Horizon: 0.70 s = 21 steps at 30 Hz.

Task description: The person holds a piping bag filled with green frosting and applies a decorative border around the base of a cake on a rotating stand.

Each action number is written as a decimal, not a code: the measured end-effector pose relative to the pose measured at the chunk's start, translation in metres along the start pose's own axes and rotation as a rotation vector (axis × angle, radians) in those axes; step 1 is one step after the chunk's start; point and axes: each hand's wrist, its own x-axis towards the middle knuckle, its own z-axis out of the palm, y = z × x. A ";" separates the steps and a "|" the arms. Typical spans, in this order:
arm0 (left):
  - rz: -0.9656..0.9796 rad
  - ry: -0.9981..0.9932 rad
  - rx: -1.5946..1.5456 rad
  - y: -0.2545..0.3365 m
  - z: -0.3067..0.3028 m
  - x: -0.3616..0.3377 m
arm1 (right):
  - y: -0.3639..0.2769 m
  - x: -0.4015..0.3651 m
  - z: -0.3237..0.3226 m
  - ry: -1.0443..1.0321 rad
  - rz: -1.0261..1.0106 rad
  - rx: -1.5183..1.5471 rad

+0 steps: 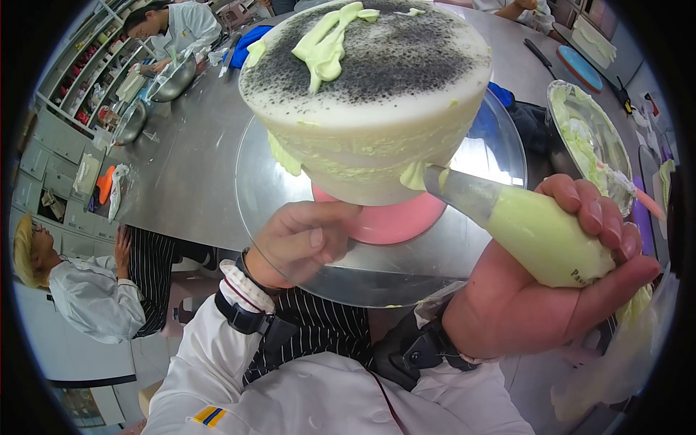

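A round white cake dummy (377, 109) with a black-speckled top and pale green cream smears sits on a pink base (391, 221) on a clear glass turntable (464, 239). My right hand (551, 283) grips a piping bag (536, 232) filled with pale green cream; its metal nozzle (457, 187) touches the cake's lower side edge. My left hand (297, 243) lies under and against the turntable's front rim, fingers curled on the glass.
A steel bowl (591, 141) with green cream stands at the right. The steel table (188, 167) stretches back to more bowls (174, 80) and a person working there. Another person sits low at the left (87, 283). Shelves (94, 65) line the far left.
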 end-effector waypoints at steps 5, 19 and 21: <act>-0.004 -0.001 -0.009 0.000 -0.001 0.000 | 0.000 0.000 0.000 0.003 0.000 0.008; -0.001 -0.020 -0.035 -0.001 -0.005 -0.001 | -0.001 0.001 -0.002 -0.006 0.009 -0.001; 0.002 -0.019 -0.036 -0.001 -0.004 -0.001 | 0.000 0.000 -0.002 -0.006 0.009 0.001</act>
